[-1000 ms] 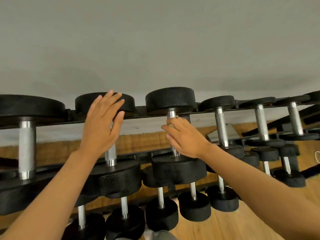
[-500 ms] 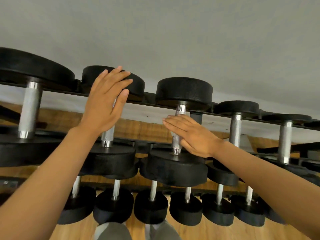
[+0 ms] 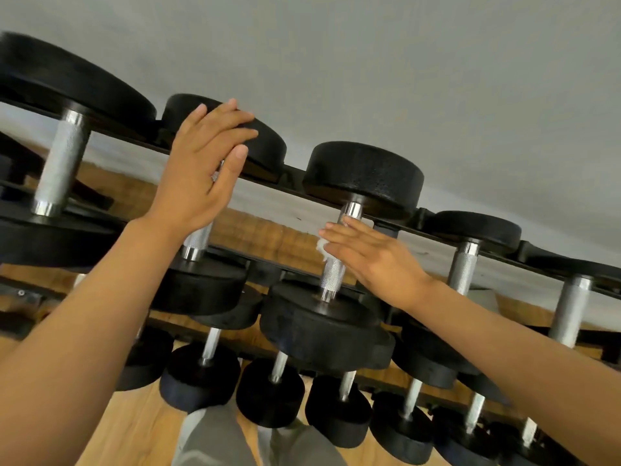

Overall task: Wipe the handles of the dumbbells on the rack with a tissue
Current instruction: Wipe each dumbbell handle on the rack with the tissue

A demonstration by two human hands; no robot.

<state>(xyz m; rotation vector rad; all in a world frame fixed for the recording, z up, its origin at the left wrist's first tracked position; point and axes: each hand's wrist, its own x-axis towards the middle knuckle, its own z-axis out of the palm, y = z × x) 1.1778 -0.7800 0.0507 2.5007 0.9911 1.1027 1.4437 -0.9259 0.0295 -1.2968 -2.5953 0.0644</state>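
Against a plain grey wall, the rack [image 3: 433,215] holds a dumbbell handle [image 3: 332,274] at center; the right hand [image 3: 373,260], fingers straight, presses the tissue [image 3: 322,245] onto it, while at ten o'clock the left hand [image 3: 201,169] rests spread on a neighbouring weight [image 3: 265,142], probably for support.

head cam, single view | worn on the person's head, looking forward and down along both forearms — tilted, so the rack [image 3: 336,193] slants down to the right | close in — top-row dumbbells [image 3: 363,176] fill mid-frame, wall [image 3: 403,62] above, wooden floor [image 3: 141,428] below | no second view to overlap
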